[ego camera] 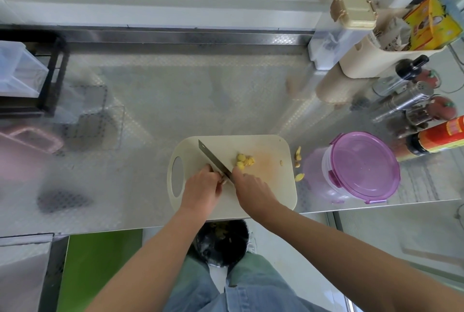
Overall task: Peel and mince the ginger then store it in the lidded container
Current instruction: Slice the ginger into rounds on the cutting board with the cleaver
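head: knife (212, 158) in left hand (200, 186)

Your left hand (200, 186) covers the knife (213, 159) handle, so only the blade shows. Your right hand (248, 186) hides the near side of the ginger (244, 161), and you can't tell whether its fingertips pinch a piece or just press it. The bin (221, 244) is half hidden by the counter (125, 186) edge and your legs. The pink tray (30, 139) is blurred and cut by the left edge. The red bottle (437, 137) runs off the right edge, its label unreadable.
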